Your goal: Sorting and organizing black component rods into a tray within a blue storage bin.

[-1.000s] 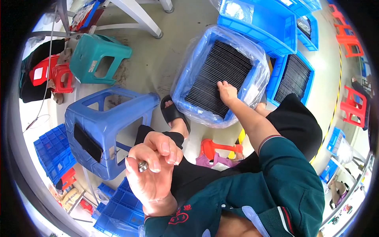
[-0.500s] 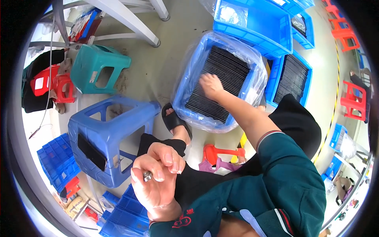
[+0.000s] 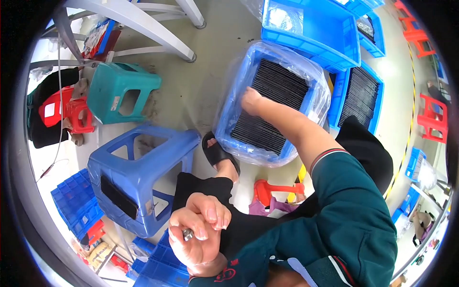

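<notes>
My left hand (image 3: 201, 232) is raised palm up over my lap, its fingers curled in around a small shiny metal cylinder (image 3: 188, 234). My right hand (image 3: 251, 101) reaches down into a blue plastic crate (image 3: 224, 117) lined with clear plastic film. There it touches the left ends of thin black strips (image 3: 282, 88) that lie in close parallel rows. The right fingers are bent downward and pressed together; their tips are hidden, so what they pinch cannot be made out.
Right of the crate stands another blue crate (image 3: 380, 103) of black strips; behind is a large blue crate (image 3: 311, 31). On the left are a blue stool (image 3: 138, 162) and a green stool (image 3: 114, 79). A red stool (image 3: 263, 189) with purple cloth sits near my legs.
My right hand has moved from over the middle-left of the strips to their left ends by the crate wall. My left hand keeps its curled grip; the whole view has shifted slightly.
</notes>
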`<state>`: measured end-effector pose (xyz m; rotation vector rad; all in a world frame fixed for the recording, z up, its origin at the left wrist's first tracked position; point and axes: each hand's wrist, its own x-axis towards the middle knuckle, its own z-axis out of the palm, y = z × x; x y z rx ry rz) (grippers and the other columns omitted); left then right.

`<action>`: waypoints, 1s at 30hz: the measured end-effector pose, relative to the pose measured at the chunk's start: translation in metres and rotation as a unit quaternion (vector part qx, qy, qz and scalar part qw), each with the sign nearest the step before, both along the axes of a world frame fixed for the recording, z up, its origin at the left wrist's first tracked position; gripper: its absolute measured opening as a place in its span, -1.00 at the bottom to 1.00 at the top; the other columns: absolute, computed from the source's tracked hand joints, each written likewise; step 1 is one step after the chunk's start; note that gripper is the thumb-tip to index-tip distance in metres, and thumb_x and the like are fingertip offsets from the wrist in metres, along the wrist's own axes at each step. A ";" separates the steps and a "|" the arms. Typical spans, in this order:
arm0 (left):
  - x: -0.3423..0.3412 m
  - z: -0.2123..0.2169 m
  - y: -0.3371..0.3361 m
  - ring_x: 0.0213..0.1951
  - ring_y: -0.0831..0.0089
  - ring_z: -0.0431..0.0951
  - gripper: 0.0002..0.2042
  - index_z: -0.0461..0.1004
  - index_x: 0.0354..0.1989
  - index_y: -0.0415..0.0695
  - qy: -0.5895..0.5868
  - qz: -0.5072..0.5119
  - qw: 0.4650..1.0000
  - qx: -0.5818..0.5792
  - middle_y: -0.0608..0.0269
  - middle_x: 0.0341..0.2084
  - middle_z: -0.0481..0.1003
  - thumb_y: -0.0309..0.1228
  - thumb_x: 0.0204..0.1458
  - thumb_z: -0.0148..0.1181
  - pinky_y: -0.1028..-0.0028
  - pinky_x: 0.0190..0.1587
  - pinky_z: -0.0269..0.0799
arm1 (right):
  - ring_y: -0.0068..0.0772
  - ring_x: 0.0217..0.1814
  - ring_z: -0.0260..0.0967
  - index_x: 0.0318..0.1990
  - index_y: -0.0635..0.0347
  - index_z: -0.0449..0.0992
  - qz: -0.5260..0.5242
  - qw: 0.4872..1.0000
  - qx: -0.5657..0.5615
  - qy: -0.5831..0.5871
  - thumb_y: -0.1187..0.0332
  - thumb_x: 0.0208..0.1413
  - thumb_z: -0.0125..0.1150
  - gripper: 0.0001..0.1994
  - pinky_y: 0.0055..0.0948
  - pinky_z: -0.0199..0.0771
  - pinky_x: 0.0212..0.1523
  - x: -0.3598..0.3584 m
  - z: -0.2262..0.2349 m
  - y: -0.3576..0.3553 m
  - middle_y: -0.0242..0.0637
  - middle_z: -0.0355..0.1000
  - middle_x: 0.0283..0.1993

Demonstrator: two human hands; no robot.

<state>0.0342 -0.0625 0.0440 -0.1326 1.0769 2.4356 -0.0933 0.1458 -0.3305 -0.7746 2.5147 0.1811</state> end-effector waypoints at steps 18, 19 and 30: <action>-0.005 0.000 0.016 -0.48 0.41 0.19 -0.54 0.24 -0.65 -0.12 0.002 -0.027 0.999 -0.020 0.22 -0.51 0.19 -0.01 0.15 -0.11 0.43 -0.43 0.14 | -0.42 0.04 0.34 -0.24 -0.03 0.59 -0.030 0.998 0.061 0.013 0.24 -0.12 0.13 -0.75 -0.39 0.20 0.05 -0.042 -0.003 0.061 -0.40 0.47 -0.09; -0.004 0.000 0.018 -0.48 0.41 0.19 -0.54 0.24 -0.65 -0.12 0.003 -0.029 0.999 -0.020 0.22 -0.51 0.19 -0.01 0.15 -0.11 0.43 -0.43 0.14 | -0.42 0.04 0.34 -0.24 -0.03 0.59 -0.032 0.998 0.060 0.013 0.24 -0.12 0.13 -0.75 -0.39 0.20 0.05 -0.041 -0.002 0.064 -0.40 0.47 -0.09; -0.007 -0.005 0.034 -0.50 0.38 0.24 -0.54 0.30 -0.65 -0.17 -0.037 -0.006 0.999 -0.014 0.16 -0.49 0.25 -0.03 0.13 -0.06 0.42 -0.45 0.15 | -0.40 0.04 0.33 -0.22 0.06 0.57 -0.089 0.993 0.078 -0.003 0.26 -0.09 0.06 -0.72 -0.33 0.13 0.11 -0.068 0.006 0.082 -0.32 0.47 -0.10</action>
